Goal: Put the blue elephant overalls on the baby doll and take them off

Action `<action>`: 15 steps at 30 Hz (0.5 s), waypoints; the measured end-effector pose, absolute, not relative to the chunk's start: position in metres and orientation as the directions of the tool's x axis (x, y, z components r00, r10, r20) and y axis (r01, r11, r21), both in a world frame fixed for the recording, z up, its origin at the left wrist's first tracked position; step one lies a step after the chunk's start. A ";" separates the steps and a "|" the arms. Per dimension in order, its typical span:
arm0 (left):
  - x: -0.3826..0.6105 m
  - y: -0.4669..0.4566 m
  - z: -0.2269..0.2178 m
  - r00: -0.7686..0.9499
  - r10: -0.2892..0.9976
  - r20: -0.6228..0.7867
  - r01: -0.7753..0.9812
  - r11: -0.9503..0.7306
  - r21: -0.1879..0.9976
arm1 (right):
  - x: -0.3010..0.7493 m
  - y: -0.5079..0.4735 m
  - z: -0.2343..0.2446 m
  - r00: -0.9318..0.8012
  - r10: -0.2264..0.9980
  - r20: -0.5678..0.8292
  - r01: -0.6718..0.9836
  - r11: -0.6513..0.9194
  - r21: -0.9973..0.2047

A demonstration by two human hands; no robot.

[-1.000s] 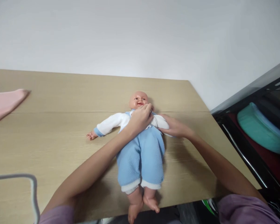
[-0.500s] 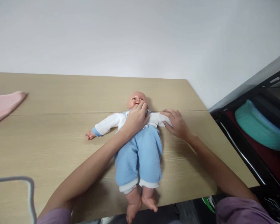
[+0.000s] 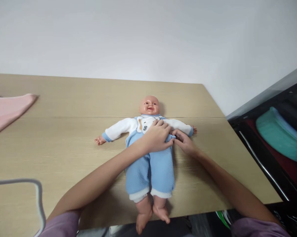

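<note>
A baby doll [image 3: 149, 105] lies on its back on the wooden table, its feet toward me and over the front edge. It wears a blue and white fleece outfit [image 3: 138, 174] with an animal face on the chest. My left hand [image 3: 159, 135] lies across the doll's chest and waist, fingers curled, its thumb by the side of the outfit. My right hand [image 3: 184, 141] pinches a bit of the blue fabric at the doll's waist, on the right side. Part of the chest pattern is hidden under my left hand.
The wooden table [image 3: 64, 98] stands against a white wall. A pink cloth [image 3: 10, 112] lies at the far left, and a grey cable or bar [image 3: 38, 194] curves at the near left. On the right is a black rack [image 3: 252, 144] with a teal item [image 3: 279, 135].
My right hand has left the doll's sleeve and moved down to the waist, pinching the fabric. My left hand has slid from near the chin down and right, uncovering the chest pattern.
</note>
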State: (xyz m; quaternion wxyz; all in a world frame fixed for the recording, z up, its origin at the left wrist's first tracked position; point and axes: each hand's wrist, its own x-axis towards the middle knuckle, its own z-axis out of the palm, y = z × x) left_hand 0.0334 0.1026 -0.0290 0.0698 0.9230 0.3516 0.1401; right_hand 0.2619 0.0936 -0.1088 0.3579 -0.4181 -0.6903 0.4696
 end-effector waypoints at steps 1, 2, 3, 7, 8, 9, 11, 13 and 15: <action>0.035 0.103 -0.030 0.696 0.688 0.203 0.645 -0.724 0.245 | 0.262 0.096 -0.111 -0.383 0.920 0.080 0.216 0.174 -0.961; 0.036 0.104 -0.030 0.679 0.707 0.198 0.658 -0.705 0.264 | 0.261 0.099 -0.112 -0.377 0.924 0.068 0.197 0.152 -0.969; 0.037 0.105 -0.031 0.662 0.723 0.197 0.666 -0.688 0.288 | 0.260 0.101 -0.113 -0.371 0.927 0.064 0.178 0.138 -0.974; 0.038 0.111 -0.033 0.611 0.757 0.232 0.606 -0.636 0.477 | 0.254 0.104 -0.114 -0.364 0.930 0.049 0.092 0.088 -0.992; 0.038 0.112 -0.034 0.598 0.765 0.238 0.573 -0.616 0.541 | 0.253 0.104 -0.114 -0.371 0.927 0.049 0.086 0.087 -0.992; 0.037 0.113 -0.034 0.580 0.778 0.240 0.540 -0.588 0.603 | 0.252 0.103 -0.114 -0.382 0.923 0.055 0.094 0.098 -0.991; 0.035 0.114 -0.034 0.536 0.810 0.238 0.485 -0.526 0.698 | 0.250 0.102 -0.113 -0.406 0.911 0.080 0.145 0.150 -0.978; 0.035 0.114 -0.034 0.502 0.830 0.243 0.460 -0.494 0.738 | 0.248 0.100 -0.112 -0.425 0.899 0.110 0.211 0.217 -0.953; 0.035 0.115 -0.036 0.502 0.827 0.254 0.470 -0.507 0.723 | 0.247 0.097 -0.111 -0.423 0.895 0.140 0.279 0.275 -0.920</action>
